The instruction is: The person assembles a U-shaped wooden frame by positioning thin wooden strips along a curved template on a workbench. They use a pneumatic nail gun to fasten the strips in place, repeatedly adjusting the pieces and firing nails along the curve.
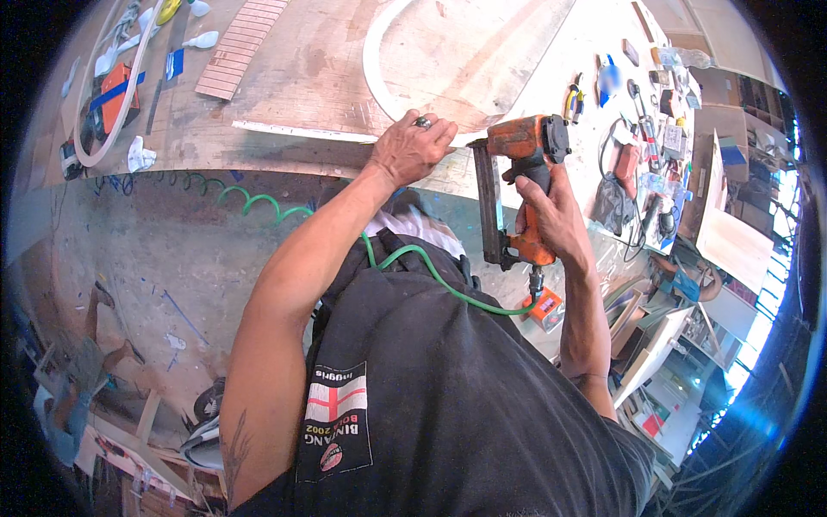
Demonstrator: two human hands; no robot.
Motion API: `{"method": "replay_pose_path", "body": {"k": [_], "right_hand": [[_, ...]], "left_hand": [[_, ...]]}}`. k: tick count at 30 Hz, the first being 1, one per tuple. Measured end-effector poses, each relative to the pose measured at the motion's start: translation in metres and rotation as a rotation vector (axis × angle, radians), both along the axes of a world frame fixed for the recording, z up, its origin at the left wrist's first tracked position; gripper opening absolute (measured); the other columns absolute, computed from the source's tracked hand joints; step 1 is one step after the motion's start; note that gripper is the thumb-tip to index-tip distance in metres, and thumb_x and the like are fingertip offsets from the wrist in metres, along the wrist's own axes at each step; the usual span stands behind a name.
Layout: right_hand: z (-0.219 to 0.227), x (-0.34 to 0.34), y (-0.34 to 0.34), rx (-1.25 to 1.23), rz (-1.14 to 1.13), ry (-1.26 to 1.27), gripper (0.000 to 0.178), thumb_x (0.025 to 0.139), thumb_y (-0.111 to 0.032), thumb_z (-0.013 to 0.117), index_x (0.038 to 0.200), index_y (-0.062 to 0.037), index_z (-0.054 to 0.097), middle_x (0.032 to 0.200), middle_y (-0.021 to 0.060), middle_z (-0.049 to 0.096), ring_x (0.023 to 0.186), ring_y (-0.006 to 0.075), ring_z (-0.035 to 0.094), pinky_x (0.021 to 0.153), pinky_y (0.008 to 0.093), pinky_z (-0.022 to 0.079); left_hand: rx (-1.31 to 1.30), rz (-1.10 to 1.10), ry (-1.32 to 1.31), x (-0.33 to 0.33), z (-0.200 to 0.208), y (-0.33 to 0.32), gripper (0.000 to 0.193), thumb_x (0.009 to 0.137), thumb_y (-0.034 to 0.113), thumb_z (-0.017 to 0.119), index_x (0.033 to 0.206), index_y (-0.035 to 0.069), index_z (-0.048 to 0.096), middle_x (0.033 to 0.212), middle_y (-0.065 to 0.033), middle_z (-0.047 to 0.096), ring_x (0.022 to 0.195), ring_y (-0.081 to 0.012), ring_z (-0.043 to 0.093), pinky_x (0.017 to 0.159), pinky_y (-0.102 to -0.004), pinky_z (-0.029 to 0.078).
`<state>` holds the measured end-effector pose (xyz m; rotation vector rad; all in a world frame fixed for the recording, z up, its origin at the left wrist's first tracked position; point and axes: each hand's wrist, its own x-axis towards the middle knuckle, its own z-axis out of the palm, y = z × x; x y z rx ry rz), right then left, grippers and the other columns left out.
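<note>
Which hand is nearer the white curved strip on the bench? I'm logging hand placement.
Left. The left hand presses on the bench edge just below the white curved strip. The right hand is farther right, its grip closed on the orange nail gun.

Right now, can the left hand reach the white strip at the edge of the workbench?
Probably yes: the left hand already rests on the workbench edge, seemingly touching the white strip; nothing lies between them.

Right hand [556, 215] in a grip on an orange nail gun [521, 185] — left hand [412, 148] flat on the white strip [301, 131] at the workbench [284, 77] edge.
</note>
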<state>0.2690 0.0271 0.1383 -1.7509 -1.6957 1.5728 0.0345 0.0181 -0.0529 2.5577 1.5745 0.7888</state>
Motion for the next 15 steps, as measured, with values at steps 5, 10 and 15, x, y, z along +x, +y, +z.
{"method": "replay_pose_path", "body": {"k": [5,10,15], "right_hand": [[0.0017,-0.0032,-0.0006,0.027,0.026,-0.044,0.065,0.104,-0.018,0.065,0.159,-0.0028,0.035,0.133,0.0203,0.068,0.122,0.0277,0.066,0.111,0.041,0.047],[-0.0046,0.001,-0.0006,0.086,0.088,-0.172,0.066,0.103,-0.02,0.067,0.159,-0.0035,0.036,0.133,0.0213,0.067,0.12,0.0293,0.066,0.11,0.0408,0.047],[-0.0022,-0.0011,-0.0014,0.05,0.005,-0.085,0.065,0.103,-0.019,0.067,0.159,-0.0058,0.037,0.135,0.0202,0.065,0.118,0.0288,0.066,0.108,0.0409,0.048]], "left_hand": [[0.04,-0.003,-0.026,0.0006,0.0002,-0.0002,0.037,0.099,0.031,0.067,0.126,0.006,0.068,0.105,-0.0038,0.069,0.104,-0.0187,0.067,0.094,-0.0387,0.047],[0.086,0.003,-0.017,-0.0002,-0.0002,0.0008,0.037,0.099,0.031,0.066,0.126,0.006,0.068,0.104,-0.0037,0.069,0.104,-0.0187,0.067,0.093,-0.0383,0.047],[-0.013,-0.008,0.026,0.0003,-0.0015,0.0017,0.043,0.1,0.035,0.068,0.132,0.007,0.069,0.113,-0.0046,0.07,0.109,-0.0208,0.069,0.098,-0.0402,0.047]]}}
